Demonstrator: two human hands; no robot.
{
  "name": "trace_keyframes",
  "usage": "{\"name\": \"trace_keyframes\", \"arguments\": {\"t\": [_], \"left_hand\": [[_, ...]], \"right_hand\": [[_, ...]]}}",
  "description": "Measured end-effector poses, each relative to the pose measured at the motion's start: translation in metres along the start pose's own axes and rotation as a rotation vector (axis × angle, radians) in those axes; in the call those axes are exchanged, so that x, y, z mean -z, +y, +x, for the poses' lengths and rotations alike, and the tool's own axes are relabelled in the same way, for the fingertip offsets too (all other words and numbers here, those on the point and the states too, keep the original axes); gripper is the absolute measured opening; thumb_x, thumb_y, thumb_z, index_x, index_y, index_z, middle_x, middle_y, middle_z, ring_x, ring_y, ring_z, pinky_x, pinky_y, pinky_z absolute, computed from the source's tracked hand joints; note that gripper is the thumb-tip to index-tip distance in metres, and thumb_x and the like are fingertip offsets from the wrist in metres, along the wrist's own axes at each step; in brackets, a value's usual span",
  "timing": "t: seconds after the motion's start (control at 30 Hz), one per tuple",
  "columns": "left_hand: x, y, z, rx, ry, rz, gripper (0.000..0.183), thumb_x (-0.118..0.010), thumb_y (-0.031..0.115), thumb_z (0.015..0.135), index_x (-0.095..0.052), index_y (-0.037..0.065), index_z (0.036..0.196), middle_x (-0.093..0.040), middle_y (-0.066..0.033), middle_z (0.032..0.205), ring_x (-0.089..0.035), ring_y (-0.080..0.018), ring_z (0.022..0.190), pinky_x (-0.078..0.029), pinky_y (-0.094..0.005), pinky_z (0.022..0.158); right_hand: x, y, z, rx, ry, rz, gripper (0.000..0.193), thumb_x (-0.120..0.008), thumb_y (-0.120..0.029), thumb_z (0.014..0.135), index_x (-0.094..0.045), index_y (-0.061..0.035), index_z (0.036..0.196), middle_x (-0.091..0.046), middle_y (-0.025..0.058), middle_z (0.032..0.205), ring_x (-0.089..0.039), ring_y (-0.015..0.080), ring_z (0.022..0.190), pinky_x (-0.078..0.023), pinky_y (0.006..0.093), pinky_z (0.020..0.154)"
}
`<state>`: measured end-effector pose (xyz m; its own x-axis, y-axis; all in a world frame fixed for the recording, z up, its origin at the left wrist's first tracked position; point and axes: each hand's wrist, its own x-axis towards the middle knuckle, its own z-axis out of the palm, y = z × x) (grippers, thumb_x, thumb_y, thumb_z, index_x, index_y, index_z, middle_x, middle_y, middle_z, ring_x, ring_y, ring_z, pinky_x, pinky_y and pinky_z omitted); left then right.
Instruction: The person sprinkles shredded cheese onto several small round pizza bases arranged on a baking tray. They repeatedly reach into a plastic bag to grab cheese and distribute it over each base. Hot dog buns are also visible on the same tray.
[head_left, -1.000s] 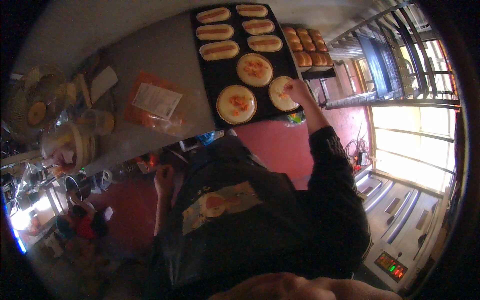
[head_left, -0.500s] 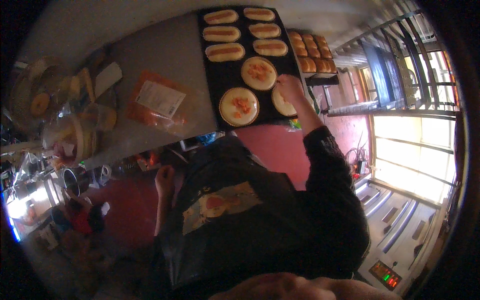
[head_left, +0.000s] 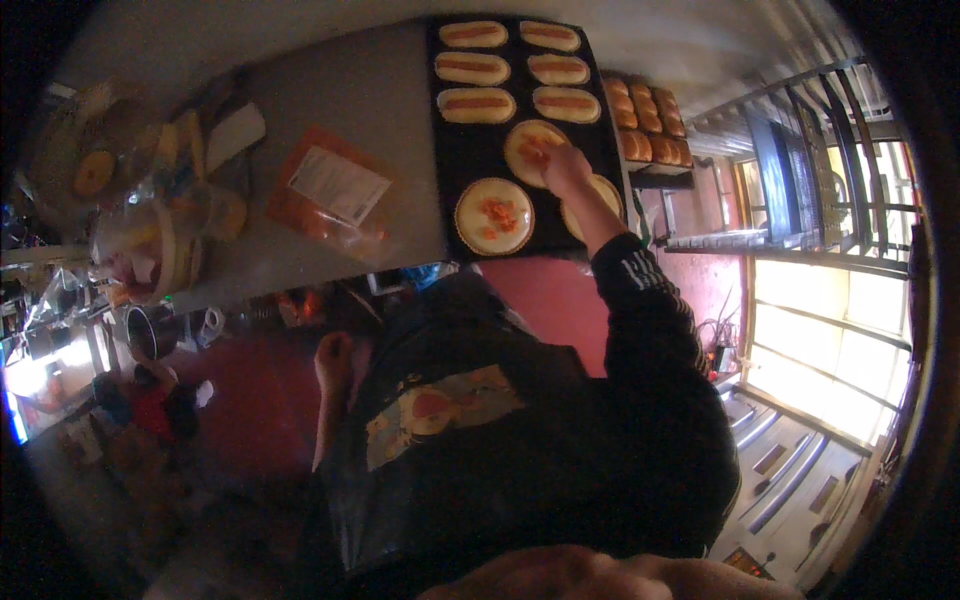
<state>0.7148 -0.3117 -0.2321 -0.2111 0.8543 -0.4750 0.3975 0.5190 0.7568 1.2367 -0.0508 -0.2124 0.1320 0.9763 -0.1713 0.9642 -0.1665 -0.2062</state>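
My right hand (head_left: 566, 170) reaches over a black baking tray (head_left: 478, 153). Its fingers pinch at orange topping bits on the upper round dough (head_left: 518, 165). Another round dough (head_left: 495, 238), topped with orange pieces, sits to the lower left. A third round dough (head_left: 611, 200) is partly hidden under my right wrist. Several long doughs (head_left: 474, 104), each with a sausage-like strip, fill the far part of the tray. Low beside my apron, my left hand (head_left: 334, 352) hangs with curled fingers; whatever they hold, if anything, is hidden.
An orange bag (head_left: 305, 215) with a white label lies on the grey table (head_left: 400, 160). Plastic tubs (head_left: 165, 250) crowd the table's left end. Browned bread rolls (head_left: 650, 115) stand right of the tray, near a metal rack (head_left: 790, 170). Another person (head_left: 165, 400) is at lower left.
My right hand has moved from the right-hand round dough, left and slightly away from me, to the upper one. The whole view has shifted a little. My left hand stays low.
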Motion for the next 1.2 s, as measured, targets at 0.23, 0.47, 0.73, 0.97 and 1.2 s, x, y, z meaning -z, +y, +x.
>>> {"name": "trace_keyframes", "arguments": {"t": [0.23, 0.47, 0.73, 0.97, 1.2], "left_hand": [[0.002, 0.004, -0.006, -0.031, 0.019, 0.018, 0.023, -0.064, 0.017, 0.089, -0.064, 0.001, 0.105, -0.068, -0.0100, 0.096, -0.063, -0.0167, 0.089, -0.050, -0.0318, 0.079], [0.006, 0.007, -0.002, -0.032, -0.005, -0.019, 0.022, -0.064, 0.016, 0.089, -0.065, 0.001, 0.105, -0.068, -0.0089, 0.095, -0.062, -0.0159, 0.087, -0.049, -0.0308, 0.078], [0.009, 0.008, -0.002, -0.027, 0.011, -0.015, 0.022, -0.064, 0.017, 0.090, -0.065, 0.001, 0.105, -0.067, -0.0075, 0.093, -0.061, -0.0150, 0.087, -0.049, -0.0306, 0.078], [0.006, -0.005, 0.008, -0.017, -0.049, -0.095, 0.022, -0.065, 0.017, 0.089, -0.065, 0.001, 0.105, -0.067, -0.0076, 0.095, -0.061, -0.0153, 0.089, -0.049, -0.0309, 0.079], [0.009, 0.012, 0.017, -0.055, -0.077, 0.087, 0.022, -0.066, 0.017, 0.088, -0.065, 0.002, 0.104, -0.067, -0.0082, 0.095, -0.062, -0.0167, 0.089, -0.049, -0.0319, 0.081]], "right_hand": [[0.012, 0.012, 0.004, -0.110, 0.136, 0.235, 0.029, -0.072, -0.030, 0.075, -0.069, -0.0104, 0.097, -0.070, 0.0150, 0.091, -0.068, 0.0326, 0.090, -0.054, 0.0417, 0.078], [0.003, 0.034, 0.006, -0.035, 0.148, 0.322, 0.027, -0.070, -0.030, 0.076, -0.069, -0.0078, 0.090, -0.069, 0.0159, 0.086, -0.068, 0.0327, 0.085, -0.053, 0.0404, 0.075], [0.007, 0.057, -0.027, -0.203, 0.104, 0.291, 0.024, -0.073, -0.024, 0.077, -0.068, -0.0098, 0.096, -0.070, 0.0127, 0.099, -0.068, 0.0281, 0.089, -0.056, 0.0403, 0.076], [-0.011, 0.091, -0.070, -0.098, 0.114, 0.360, 0.020, -0.070, -0.017, 0.078, -0.067, -0.0057, 0.095, -0.069, 0.0147, 0.080, -0.069, 0.0310, 0.076, -0.053, 0.0383, 0.066], [-0.005, 0.090, -0.093, -0.149, 0.234, 0.288, 0.021, -0.067, -0.012, 0.081, -0.067, -0.0036, 0.101, -0.067, 0.0215, 0.091, -0.067, 0.0378, 0.086, -0.054, 0.0433, 0.074]]}}
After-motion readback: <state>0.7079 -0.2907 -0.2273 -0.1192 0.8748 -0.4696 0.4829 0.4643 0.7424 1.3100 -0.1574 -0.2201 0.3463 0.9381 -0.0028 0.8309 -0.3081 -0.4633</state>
